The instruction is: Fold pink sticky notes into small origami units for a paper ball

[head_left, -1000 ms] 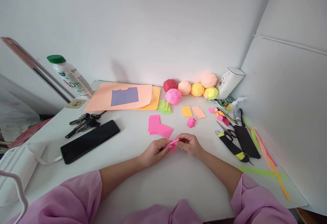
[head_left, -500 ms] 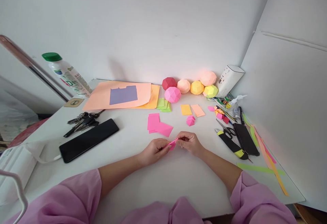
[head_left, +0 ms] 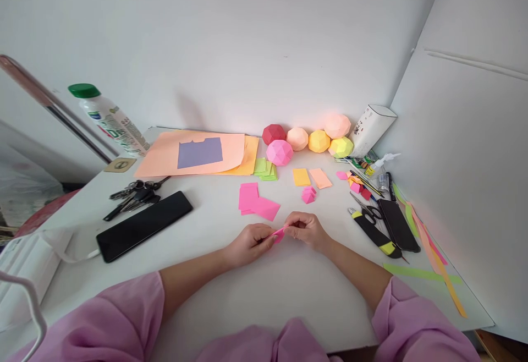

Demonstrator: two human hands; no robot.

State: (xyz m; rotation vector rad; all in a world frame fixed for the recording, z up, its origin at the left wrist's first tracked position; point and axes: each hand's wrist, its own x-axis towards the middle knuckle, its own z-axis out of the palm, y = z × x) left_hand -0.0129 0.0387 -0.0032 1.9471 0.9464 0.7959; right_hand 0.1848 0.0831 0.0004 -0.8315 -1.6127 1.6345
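Between my two hands is a small piece of pink paper point(head_left: 279, 234), partly covered by fingers and seemingly folded. My left hand point(head_left: 250, 245) is closed on its left end, thumb in front. My right hand point(head_left: 307, 230) pinches its right end between thumb and fingertips. Just beyond the left hand lie flat pink paper rectangles point(head_left: 258, 202), loosely overlapping. A small stack of folded pink paper pieces point(head_left: 308, 195) rests beyond the right hand. Farther back are a yellow-orange paper rectangle point(head_left: 301, 177) and a peach one point(head_left: 320, 178).
Faceted paper balls point(head_left: 279, 153) line the wall, beside green paper squares point(head_left: 266, 169) and large peach sheets point(head_left: 160, 155). On the left are a phone point(head_left: 144, 226), keys point(head_left: 138, 197) and a bottle point(head_left: 113, 122). To the right lie scissors point(head_left: 369, 209), a utility knife point(head_left: 375, 233) and paper strips point(head_left: 449, 285).
The hands keep their hold on the pink paper, which looks slightly more tilted or bent between the fingertips. The whole view has shifted very slightly.
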